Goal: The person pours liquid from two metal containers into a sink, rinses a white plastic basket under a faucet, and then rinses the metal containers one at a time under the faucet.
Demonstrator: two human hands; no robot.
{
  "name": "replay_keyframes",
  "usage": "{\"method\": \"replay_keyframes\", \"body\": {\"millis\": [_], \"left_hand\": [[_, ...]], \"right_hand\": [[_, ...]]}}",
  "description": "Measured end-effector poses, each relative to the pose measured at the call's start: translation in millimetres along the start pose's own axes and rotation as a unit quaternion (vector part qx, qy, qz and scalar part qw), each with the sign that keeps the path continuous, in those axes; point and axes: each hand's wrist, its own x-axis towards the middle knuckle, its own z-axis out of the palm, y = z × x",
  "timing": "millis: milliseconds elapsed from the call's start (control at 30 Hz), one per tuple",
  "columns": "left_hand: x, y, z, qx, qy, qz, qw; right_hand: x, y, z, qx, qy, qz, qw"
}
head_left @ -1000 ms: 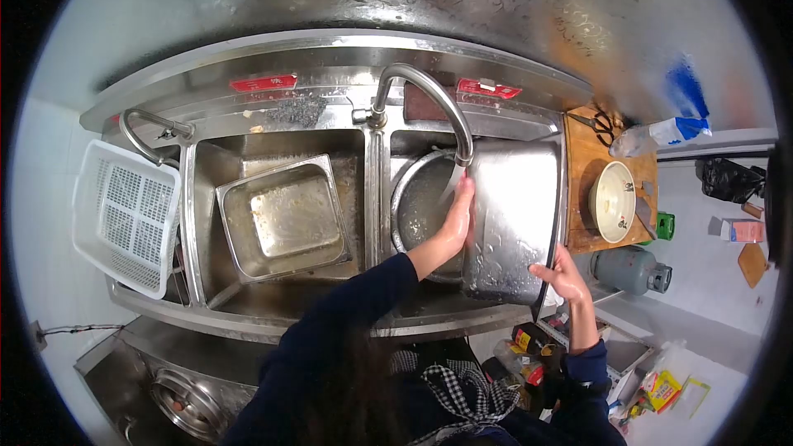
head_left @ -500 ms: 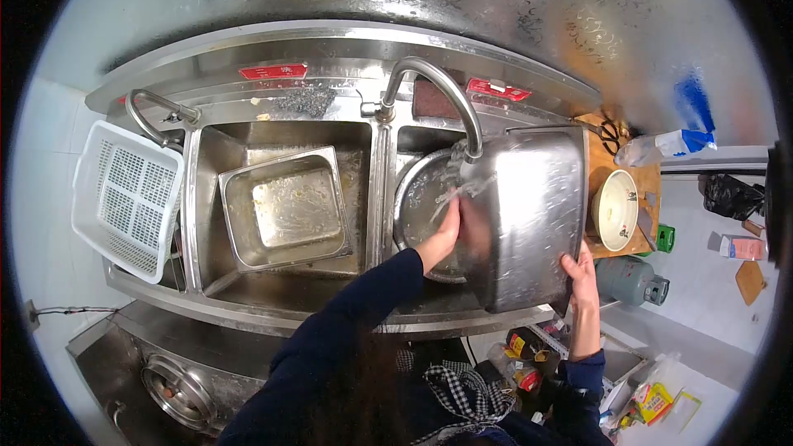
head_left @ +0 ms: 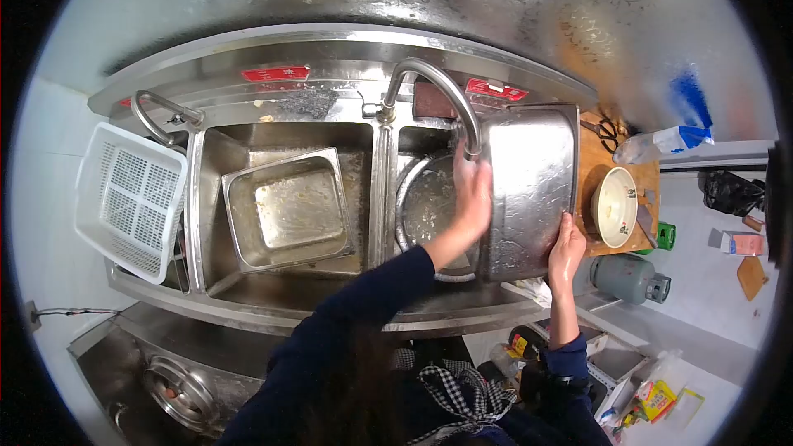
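Observation:
A large steel pan (head_left: 533,190), its outer side facing up, is tilted over the right sink basin. My right hand (head_left: 567,249) grips its right rim near the lower corner, fingers wrapped round the edge. Under the spout of the middle faucet (head_left: 429,74), my left hand (head_left: 472,196) lies flat against the pan's left side, fingers stretched out and partly hidden by the spout. Below them a round metal basin (head_left: 425,206) with water in it sits in the sink.
Another steel pan (head_left: 301,211) rests in the middle basin. A white plastic basket (head_left: 128,198) stands at the left. On a wooden board (head_left: 591,157) at the right are a cream bowl (head_left: 614,208), scissors (head_left: 607,134) and a knife. A gas cylinder (head_left: 624,278) is beyond.
The pan has shifted up and slightly left. My left hand has moved up and right along its side, under the spout; my right hand has moved left and up with the rim.

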Motion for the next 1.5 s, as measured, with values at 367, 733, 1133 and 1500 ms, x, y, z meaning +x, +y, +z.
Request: {"method": "replay_keyframes", "body": {"millis": [367, 733, 1133, 1500], "left_hand": [[89, -3, -135, 0.314, 0.088, 0.15, 0.933], [171, -33, -182, -0.067, 0.097, -0.111, 0.987], [-39, 45, -125, 0.159, -0.096, -0.43, 0.883], [-156, -34, -66, -0.251, -0.223, -0.678, 0.653]], "right_hand": [[-41, 4, -23, -0.255, 0.026, -0.182, 0.949], [-31, 15, -44, -0.26, 0.024, -0.36, 0.895], [-15, -27, -103, -0.293, -0.115, -0.571, 0.759], [16, -158, -35, -0.378, -0.314, -0.681, 0.542]]}}
